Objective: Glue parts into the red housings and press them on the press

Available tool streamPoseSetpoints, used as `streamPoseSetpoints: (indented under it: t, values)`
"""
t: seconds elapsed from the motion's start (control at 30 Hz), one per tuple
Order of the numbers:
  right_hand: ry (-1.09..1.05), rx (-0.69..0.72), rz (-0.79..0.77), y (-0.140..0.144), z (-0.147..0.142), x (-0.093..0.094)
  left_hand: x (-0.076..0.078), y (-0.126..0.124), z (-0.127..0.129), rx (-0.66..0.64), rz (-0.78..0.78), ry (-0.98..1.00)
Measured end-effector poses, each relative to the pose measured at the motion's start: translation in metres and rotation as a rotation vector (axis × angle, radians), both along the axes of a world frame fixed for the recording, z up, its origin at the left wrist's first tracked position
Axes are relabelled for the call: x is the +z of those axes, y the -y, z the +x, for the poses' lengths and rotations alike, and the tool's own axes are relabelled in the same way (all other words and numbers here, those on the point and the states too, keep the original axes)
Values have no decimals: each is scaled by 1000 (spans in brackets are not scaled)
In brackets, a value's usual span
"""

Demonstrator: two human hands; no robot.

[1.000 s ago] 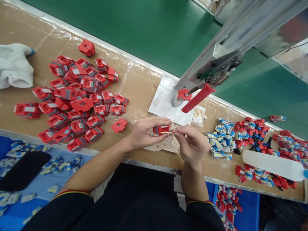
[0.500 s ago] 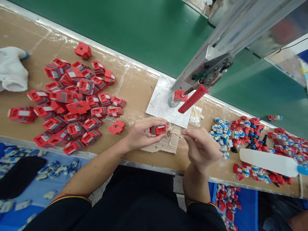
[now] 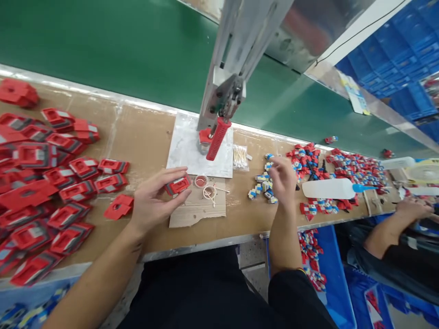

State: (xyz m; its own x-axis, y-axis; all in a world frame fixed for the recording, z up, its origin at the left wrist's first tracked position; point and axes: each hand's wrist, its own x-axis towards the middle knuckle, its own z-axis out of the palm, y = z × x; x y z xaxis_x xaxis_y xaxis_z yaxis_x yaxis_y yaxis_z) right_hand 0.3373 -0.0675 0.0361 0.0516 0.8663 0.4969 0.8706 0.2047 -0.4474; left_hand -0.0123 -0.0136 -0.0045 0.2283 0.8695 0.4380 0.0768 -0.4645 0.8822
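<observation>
My left hand (image 3: 156, 196) is closed around a red-and-grey plastic part (image 3: 178, 184), its recessed face up, above the left edge of a torn cardboard piece (image 3: 185, 217). Over a pile of small blue, white and yellow parts (image 3: 262, 185) is my right hand (image 3: 284, 180), with its fingers bent and apart and nothing visible in them. On the cardboard stand two small round cups, one with a reddish content (image 3: 201, 181) and a clear one (image 3: 208, 193). Cotton swabs (image 3: 221, 188) lie at the clear cup.
A toggle clamp with a red handle (image 3: 218, 139) stands on a metal plate (image 3: 185, 155). A bag of cotton swabs (image 3: 240, 157) lies beside it. Red-and-grey parts (image 3: 37, 155) are heaped left. A white bottle (image 3: 327, 188) lies right, near a co-worker's hand (image 3: 413, 208).
My right hand has let go of the cotton swab and moved right to the small parts. My left hand still holds the red-and-grey part. The view has turned right.
</observation>
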Motion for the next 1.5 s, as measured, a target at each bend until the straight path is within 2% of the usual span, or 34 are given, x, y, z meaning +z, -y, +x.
streamPoseSetpoints:
  t: [0.03,0.07,0.13,0.17,0.33,0.5,0.57,0.6,0.7,0.8,0.93,1.07,1.17,1.27,1.4,1.5]
  values:
    - [74,-110,-90,-8,19,3,0,0,0,2,-15,2]
    - [162,-152,-236,-17,35,5,1,-1,1,-4,-30,7]
    - [277,-142,-483,-37,55,6,1,-3,2,-28,-51,29]
    - [303,-134,-554,-45,60,4,0,-4,3,-38,-57,43]
    - [301,-300,-611,-66,72,2,-8,-8,2,16,-119,45]
    - [182,-318,-532,-55,73,7,-12,-6,2,64,-203,77]
    - [47,-310,-408,-37,56,4,-9,-5,4,67,-227,105]
    - [-91,-280,-313,-26,43,1,-6,-4,5,58,-235,119]
    - [-688,-40,-37,12,-11,-13,9,5,10,-7,-268,166]
    - [-1038,163,-35,40,-68,-23,26,23,20,-105,-330,199]
    - [-1165,250,-126,49,-114,-23,35,46,29,-230,-406,248]
    - [-1079,323,-123,44,-132,-23,31,55,27,-239,-432,269]
    - [-947,331,-15,44,-139,-20,28,57,22,-230,-462,262]
    - [-676,295,120,45,-143,-11,28,58,16,-232,-495,225]
    - [-193,397,177,41,-142,7,31,57,12,-262,-494,129]
    - [-18,459,186,36,-139,17,38,57,10,-271,-441,51]
